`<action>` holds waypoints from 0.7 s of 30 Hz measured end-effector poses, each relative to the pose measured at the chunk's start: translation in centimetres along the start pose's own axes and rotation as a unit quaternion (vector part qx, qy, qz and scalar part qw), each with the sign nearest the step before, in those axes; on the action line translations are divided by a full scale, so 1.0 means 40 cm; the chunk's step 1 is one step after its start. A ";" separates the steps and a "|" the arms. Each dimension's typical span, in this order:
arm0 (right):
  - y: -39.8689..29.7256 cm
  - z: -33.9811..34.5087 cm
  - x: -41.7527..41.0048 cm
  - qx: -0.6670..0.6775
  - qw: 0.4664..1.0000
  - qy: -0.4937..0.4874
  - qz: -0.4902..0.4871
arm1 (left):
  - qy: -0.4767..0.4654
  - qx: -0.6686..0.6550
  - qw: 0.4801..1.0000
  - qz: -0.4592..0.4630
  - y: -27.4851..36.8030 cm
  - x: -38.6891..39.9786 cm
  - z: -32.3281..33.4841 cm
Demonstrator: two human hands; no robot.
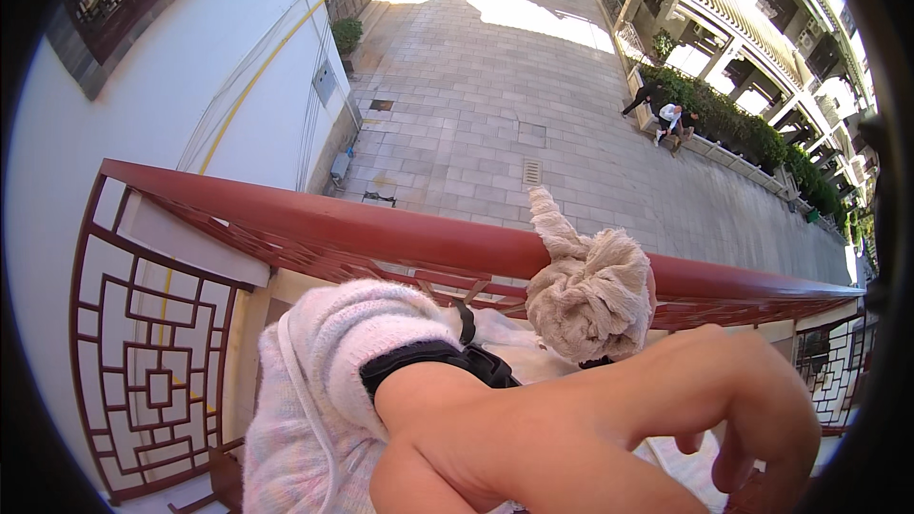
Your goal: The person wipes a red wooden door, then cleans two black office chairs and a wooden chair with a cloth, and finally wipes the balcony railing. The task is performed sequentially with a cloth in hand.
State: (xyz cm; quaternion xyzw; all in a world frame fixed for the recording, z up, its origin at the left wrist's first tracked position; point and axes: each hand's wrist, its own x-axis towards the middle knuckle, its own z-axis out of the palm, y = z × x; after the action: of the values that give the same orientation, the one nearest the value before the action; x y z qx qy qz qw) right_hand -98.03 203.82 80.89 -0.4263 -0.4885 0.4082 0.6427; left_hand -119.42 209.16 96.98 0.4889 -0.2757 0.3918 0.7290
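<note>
My left hand point(543, 435) fills the lower middle, close to the camera. Its wrist is bent and its fingers curl downward, apart, with nothing visible in them; the lower part is cut off by the picture's edge. Beyond it, a bunched and twisted beige plush cloth point(589, 293) rests against the rounded top of a red handrail point(343, 225), one rolled end sticking up past the rail. A sliver of my right hand point(651, 293) shows at the cloth's right side, holding it; the rest of that hand is hidden behind cloth and left hand.
Red lattice panels point(153, 371) stand below the rail at left and right. Far below lies a paved courtyard point(457, 100), with people point(670, 118) by a planter hedge point(728, 114). A white wall point(178, 71) with a yellow pipe point(250, 86) rises at left.
</note>
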 end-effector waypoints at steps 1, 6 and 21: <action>0.008 -0.003 -0.006 -0.023 1.000 -0.004 -0.020 | -0.014 -0.029 0.999 -0.010 -0.013 0.011 0.012; 0.046 -0.018 -0.033 -0.155 0.979 -0.003 -0.135 | -0.063 -0.192 0.975 -0.092 -0.104 0.046 0.082; 0.014 0.030 -0.062 -0.202 0.963 0.085 -0.154 | -0.125 0.350 0.865 -0.336 -0.077 -0.154 -0.114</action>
State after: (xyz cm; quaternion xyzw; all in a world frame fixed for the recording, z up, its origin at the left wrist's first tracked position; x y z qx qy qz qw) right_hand -99.72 201.83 79.86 -0.4999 -0.5645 0.1595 0.6372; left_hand -120.07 210.86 88.94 0.8200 -0.0283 0.1298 0.5567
